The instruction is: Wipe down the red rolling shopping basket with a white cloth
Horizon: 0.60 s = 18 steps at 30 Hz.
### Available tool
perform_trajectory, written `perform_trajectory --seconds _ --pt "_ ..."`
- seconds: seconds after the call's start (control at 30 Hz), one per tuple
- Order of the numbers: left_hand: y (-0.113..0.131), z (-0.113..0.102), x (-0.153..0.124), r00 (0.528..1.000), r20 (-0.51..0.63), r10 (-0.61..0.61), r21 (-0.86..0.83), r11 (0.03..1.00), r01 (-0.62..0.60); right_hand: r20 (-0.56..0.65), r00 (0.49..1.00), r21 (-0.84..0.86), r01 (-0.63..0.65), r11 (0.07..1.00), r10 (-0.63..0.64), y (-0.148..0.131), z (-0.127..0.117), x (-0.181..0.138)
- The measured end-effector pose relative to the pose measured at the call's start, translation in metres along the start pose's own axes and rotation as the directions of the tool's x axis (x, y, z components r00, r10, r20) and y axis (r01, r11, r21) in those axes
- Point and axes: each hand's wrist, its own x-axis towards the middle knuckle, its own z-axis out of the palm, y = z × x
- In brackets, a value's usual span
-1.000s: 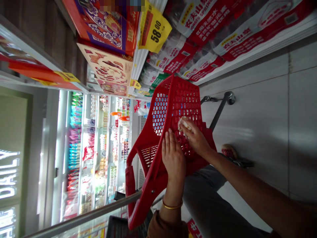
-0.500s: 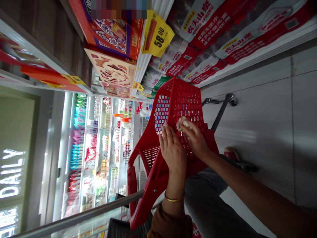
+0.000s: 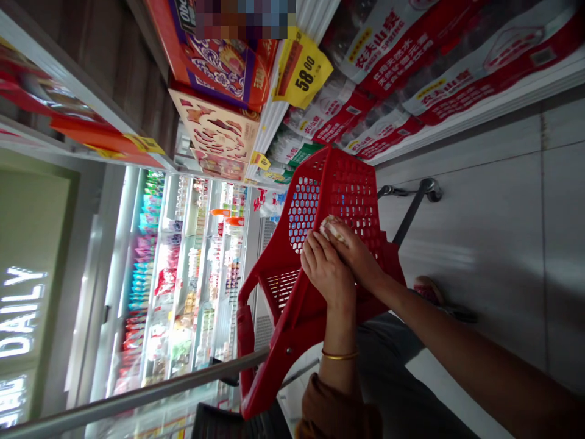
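2 hands (image 3: pixel 329 274) (close together) at red cart (image 3: pixel 299 332)

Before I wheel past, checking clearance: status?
Left hand at rim of red cart; right hand gripping pale cloth. Bottle packs near cart's far end.

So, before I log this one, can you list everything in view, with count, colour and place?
Shopping cart: one, red, centre
Crumpled cloth: one, whitish, centre
Bottle packs: several, mostly red and white, upper right
Patterned box: one, orange and purple, top
Pale box: one, beige, below it
Price tags: at least three, yellow, shelf edges
Lit shelves: several, multicoloured goods, left background
Sign letters: "DAILY" readable, white, left edge
Metal rail: one, grey, lower left
Tiled floor: one, grey, right
Shoe: one, reddish, right of centre
Bracelet: one, gold, left wrist
Sleeve: one, brown, bottom
Left hand: one, bare, at the cart's rim
Right hand: one, bare, holding the cloth
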Motion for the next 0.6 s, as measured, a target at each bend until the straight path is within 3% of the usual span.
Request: perform_trajectory --seconds 0.33,0.6 --pt "0.001 0.008 -0.013 0.990 -0.140 0.002 -0.087 0.996 -0.015 -0.058 0.993 -0.023 -0.108 0.994 0.107 -0.020 -0.007 -0.014" --pt "-0.008 0.009 -0.030 0.987 -0.161 0.012 -0.177 0.983 -0.041 -0.022 0.991 -0.140 -0.134 0.981 0.133 -0.021 -0.009 -0.034"
